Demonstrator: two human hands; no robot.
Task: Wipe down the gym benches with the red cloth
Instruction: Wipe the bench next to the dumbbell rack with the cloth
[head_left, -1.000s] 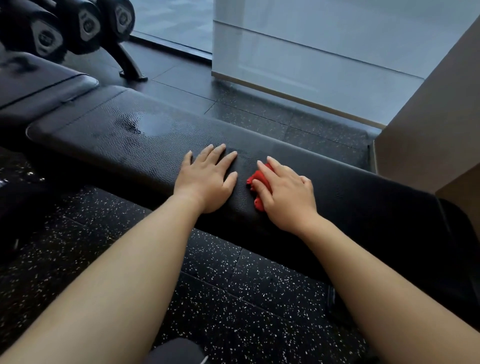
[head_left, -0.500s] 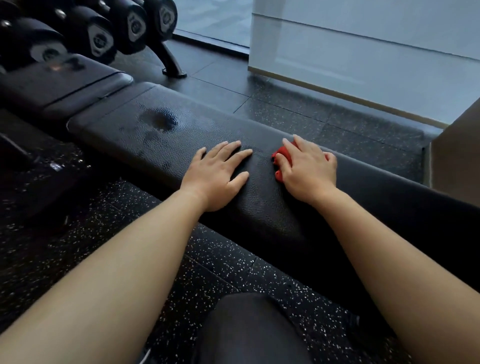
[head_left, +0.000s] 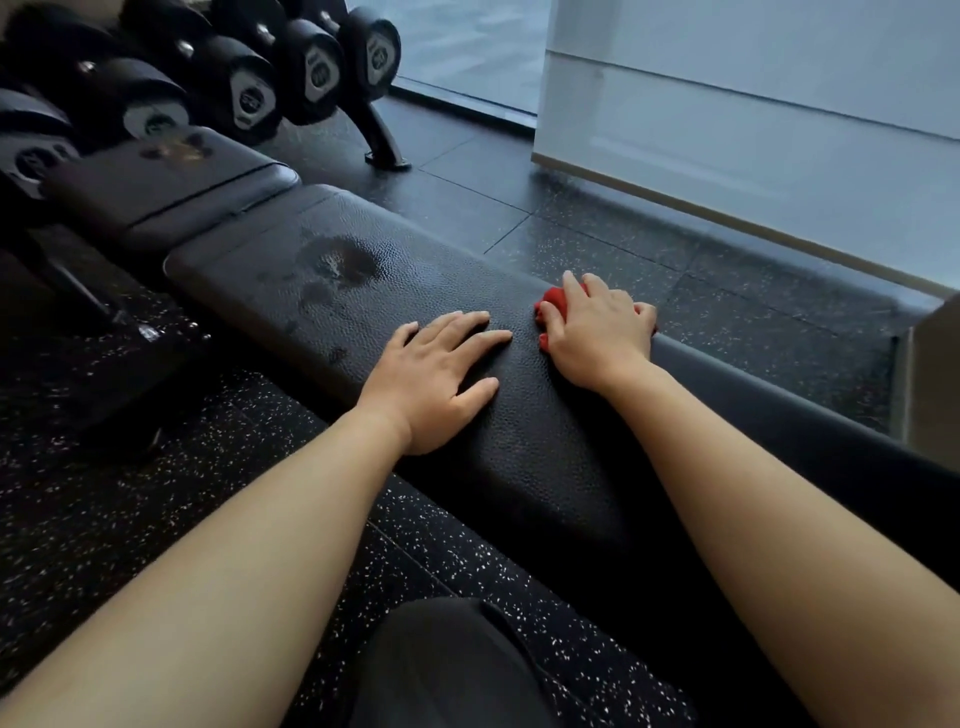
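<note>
A long black padded gym bench (head_left: 524, 441) runs from upper left to lower right. A wet smear (head_left: 337, 262) shows on its pad to the left of my hands. My left hand (head_left: 436, 379) rests flat on the bench top with its fingers spread and holds nothing. My right hand (head_left: 597, 332) lies over the bunched red cloth (head_left: 553, 301) at the bench's far edge, fingers bent over it and pressing it onto the pad. Most of the cloth is hidden under that hand.
A second black bench pad (head_left: 171, 182) adjoins at the left end. Behind it stands a dumbbell rack (head_left: 249, 83) with its foot (head_left: 384, 150) on the floor. A pale wall panel (head_left: 727, 130) runs beyond the bench. My dark-clothed knee (head_left: 447, 670) is at the bottom.
My right hand has slid the red cloth across the pad to the bench's far edge. My left hand stays flat in place. The view has shifted, showing more of the dumbbell rack.
</note>
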